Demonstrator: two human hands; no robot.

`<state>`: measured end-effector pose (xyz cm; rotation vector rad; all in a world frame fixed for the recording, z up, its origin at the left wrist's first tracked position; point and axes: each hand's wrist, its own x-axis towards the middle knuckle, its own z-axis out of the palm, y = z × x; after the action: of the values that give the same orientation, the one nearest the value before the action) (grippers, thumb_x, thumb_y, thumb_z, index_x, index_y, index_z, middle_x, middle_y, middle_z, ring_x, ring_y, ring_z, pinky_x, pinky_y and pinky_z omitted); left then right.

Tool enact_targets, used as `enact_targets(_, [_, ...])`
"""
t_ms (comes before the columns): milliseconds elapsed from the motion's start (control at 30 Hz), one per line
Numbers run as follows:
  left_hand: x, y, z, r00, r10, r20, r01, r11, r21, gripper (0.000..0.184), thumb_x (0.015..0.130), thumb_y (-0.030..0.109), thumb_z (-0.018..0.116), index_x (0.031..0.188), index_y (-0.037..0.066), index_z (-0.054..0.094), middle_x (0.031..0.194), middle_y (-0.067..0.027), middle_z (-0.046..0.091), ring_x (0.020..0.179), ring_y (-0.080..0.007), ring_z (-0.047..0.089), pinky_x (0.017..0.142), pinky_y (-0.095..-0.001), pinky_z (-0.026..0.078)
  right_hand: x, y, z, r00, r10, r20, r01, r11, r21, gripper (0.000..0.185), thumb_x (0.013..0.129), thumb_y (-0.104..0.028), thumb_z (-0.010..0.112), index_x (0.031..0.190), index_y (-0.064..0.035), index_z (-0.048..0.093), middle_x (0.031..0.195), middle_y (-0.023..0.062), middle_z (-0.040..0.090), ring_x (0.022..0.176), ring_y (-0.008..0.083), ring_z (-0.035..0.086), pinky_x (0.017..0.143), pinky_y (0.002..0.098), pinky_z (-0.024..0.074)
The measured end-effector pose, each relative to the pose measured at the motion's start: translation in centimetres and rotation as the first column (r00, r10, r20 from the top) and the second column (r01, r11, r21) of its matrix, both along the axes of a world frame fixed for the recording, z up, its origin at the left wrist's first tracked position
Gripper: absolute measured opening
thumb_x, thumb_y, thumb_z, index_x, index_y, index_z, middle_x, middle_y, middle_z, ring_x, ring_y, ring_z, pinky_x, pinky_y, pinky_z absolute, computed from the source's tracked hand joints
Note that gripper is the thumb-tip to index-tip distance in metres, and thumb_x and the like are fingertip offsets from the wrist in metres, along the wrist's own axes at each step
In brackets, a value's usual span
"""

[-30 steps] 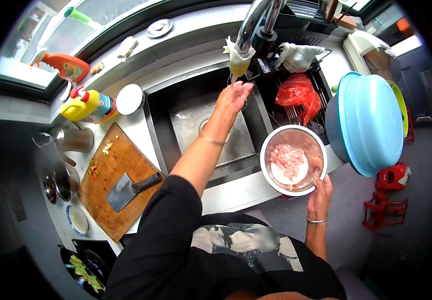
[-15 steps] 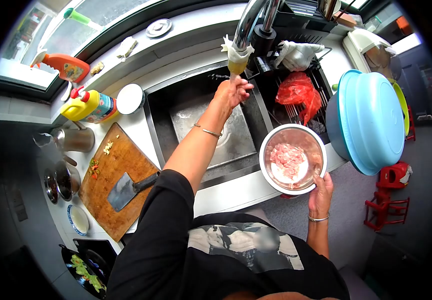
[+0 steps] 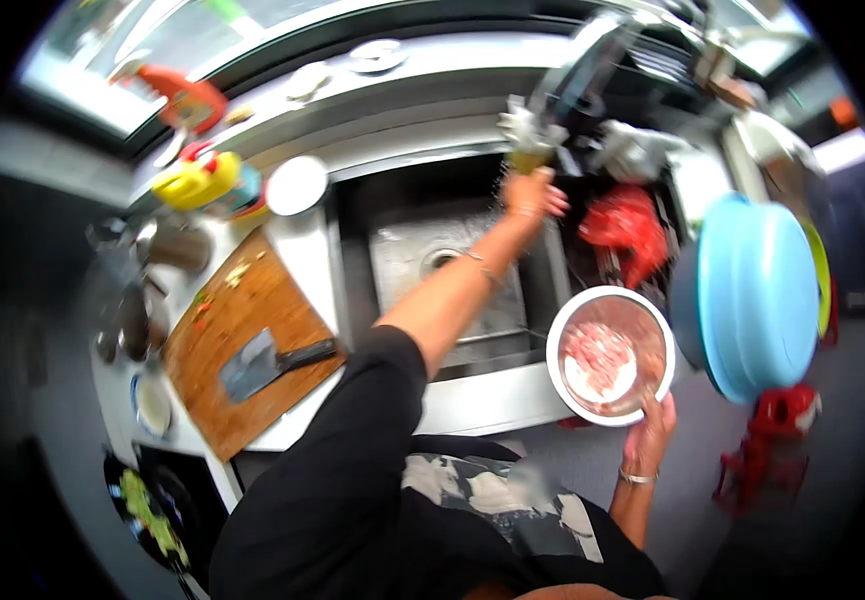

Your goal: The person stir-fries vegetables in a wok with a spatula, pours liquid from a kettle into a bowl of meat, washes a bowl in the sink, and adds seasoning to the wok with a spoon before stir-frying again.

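My left hand (image 3: 534, 195) is stretched out over the sink (image 3: 407, 255), just under the faucet (image 3: 577, 75). Water drops spray around it; it holds nothing and its blurred fingers look apart. A whitish cloth or plastic wrap (image 3: 527, 130) is tied about the spout's end. At the right, my right hand (image 3: 650, 430) grips the near rim of a metal bowl (image 3: 660, 345), thumb inside. Pale pink raw meat pieces (image 3: 597, 355) lie in this bowl, which is held in front of the counter edge.
Left of the sink lies a wooden cutting board (image 3: 212, 385) with a cleaver (image 3: 252, 368) and chopped bits. A yellow bottle (image 3: 197, 185) and white bowl (image 3: 297, 185) stand behind it. Right are a red plastic bag (image 3: 627, 230) and a large blue basin (image 3: 762, 290).
The view has shifted and blurred. Water now sprays around my left hand under the faucet, and the sink drain shows. My right hand still holds the bowl of meat.
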<state>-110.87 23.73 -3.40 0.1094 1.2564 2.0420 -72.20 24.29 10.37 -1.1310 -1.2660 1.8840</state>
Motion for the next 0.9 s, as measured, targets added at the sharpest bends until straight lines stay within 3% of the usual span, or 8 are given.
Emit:
enact_targets(67, [0.3, 0.9, -0.3, 0.995, 0.066, 0.078, -0.067, 0.998, 0.011, 0.036, 0.092, 0.034, 0.048, 0.088, -0.001, 0.053, 0.068, -0.0216, 0.062, 0.05, -0.0311, 0.063, 0.037, -0.0407, 0.051, 0.1, 0.3, -1.0, 0.999, 0.042, -0.013, -0.042, 0.999, 0.02, 0.033, 0.084, -0.003, 0.058, 0.115, 0.0052, 0.051, 0.107, 0.0095, 0.058, 0.097, 0.0156, 0.056, 0.088, 0.0296, 0.0431])
enact_targets(200, [2.6, 2.1, 4.8, 0.933, 0.359, 0.002, -0.357, 0.928, -0.106, 0.023, 0.088, 0.02, 0.051, 0.077, 0.0, 0.053, 0.055, -0.0107, 0.055, 0.038, -0.0201, 0.054, 0.029, -0.0313, 0.042, 0.5, 0.5, -0.9, 0.995, 0.091, -0.026, -0.091, 0.996, 0.003, 0.034, 0.086, -0.001, 0.054, 0.119, 0.0044, 0.049, 0.113, 0.0112, 0.057, 0.101, 0.0176, 0.056, 0.09, 0.0318, 0.0445])
enact_targets(367, [2.5, 1.5, 5.3, 0.948, 0.313, -0.046, -0.317, 0.942, -0.107, 0.02, 0.085, 0.018, 0.057, 0.085, -0.002, 0.056, 0.059, -0.0099, 0.056, 0.038, -0.0187, 0.054, 0.03, -0.0302, 0.042, 0.7, 0.5, -0.7, 0.986, 0.166, -0.022, -0.166, 0.986, -0.016, 0.036, 0.086, -0.001, 0.052, 0.121, 0.0047, 0.047, 0.116, 0.0127, 0.056, 0.103, 0.0183, 0.056, 0.091, 0.0323, 0.0452])
enact_targets(467, [2.7, -2.3, 7.3, 0.982, 0.153, -0.106, -0.177, 0.947, -0.268, 0.02, 0.081, 0.015, 0.062, 0.093, -0.001, 0.056, 0.066, -0.0136, 0.06, 0.045, -0.0238, 0.06, 0.035, -0.0353, 0.048, -1.0, -0.9, 0.7, 0.981, 0.193, -0.009, -0.193, 0.981, -0.028, 0.037, 0.086, -0.001, 0.052, 0.122, 0.0056, 0.047, 0.117, 0.0143, 0.056, 0.105, 0.0193, 0.056, 0.092, 0.0323, 0.0453])
enact_targets(500, [2.1, -2.6, 4.6, 0.936, -0.084, -0.341, -0.087, 0.885, -0.457, 0.02, 0.079, 0.016, 0.064, 0.091, 0.0, 0.059, 0.071, -0.0156, 0.062, 0.054, -0.0273, 0.063, 0.044, -0.038, 0.051, -0.9, -0.9, 0.5, 0.978, 0.209, -0.008, -0.209, 0.977, -0.033, 0.037, 0.085, -0.001, 0.052, 0.122, 0.0059, 0.047, 0.117, 0.0145, 0.056, 0.104, 0.0194, 0.057, 0.092, 0.0324, 0.0453])
enact_targets(600, [4.5, -6.3, 3.8, 0.558, -0.589, -0.585, -0.26, 0.545, -0.797, 0.016, 0.073, 0.018, 0.065, 0.081, 0.004, 0.066, 0.085, -0.0183, 0.066, 0.084, -0.0338, 0.066, 0.073, -0.0422, 0.053, -2.5, -2.7, 2.6, 0.966, 0.258, 0.013, -0.257, 0.966, -0.031, 0.039, 0.084, -0.001, 0.052, 0.122, 0.0063, 0.047, 0.117, 0.0145, 0.056, 0.104, 0.0198, 0.057, 0.092, 0.0329, 0.0455])
enact_targets(667, [4.3, -10.0, 6.1, 0.388, -0.843, -0.374, 0.106, 0.443, -0.89, 0.014, 0.074, 0.016, 0.062, 0.078, 0.003, 0.067, 0.087, -0.0165, 0.067, 0.092, -0.0321, 0.064, 0.078, -0.0413, 0.052, -3.3, -3.6, 3.7, 0.954, 0.298, 0.03, -0.297, 0.954, -0.029, 0.04, 0.083, -0.002, 0.053, 0.122, 0.0064, 0.047, 0.117, 0.0145, 0.056, 0.104, 0.0199, 0.057, 0.092, 0.033, 0.0455])
enact_targets(900, [0.6, -23.9, 10.8, 0.454, -0.696, -0.556, -0.155, 0.553, -0.819, 0.019, 0.067, 0.013, 0.06, 0.084, 0.011, 0.068, 0.084, -0.0145, 0.066, 0.083, -0.0341, 0.064, 0.071, -0.045, 0.051, -7.7, -8.4, 7.4, 0.903, 0.427, 0.038, -0.426, 0.904, -0.037, 0.042, 0.082, -0.003, 0.056, 0.121, 0.0063, 0.047, 0.119, 0.0145, 0.056, 0.104, 0.02, 0.056, 0.094, 0.0323, 0.0434])
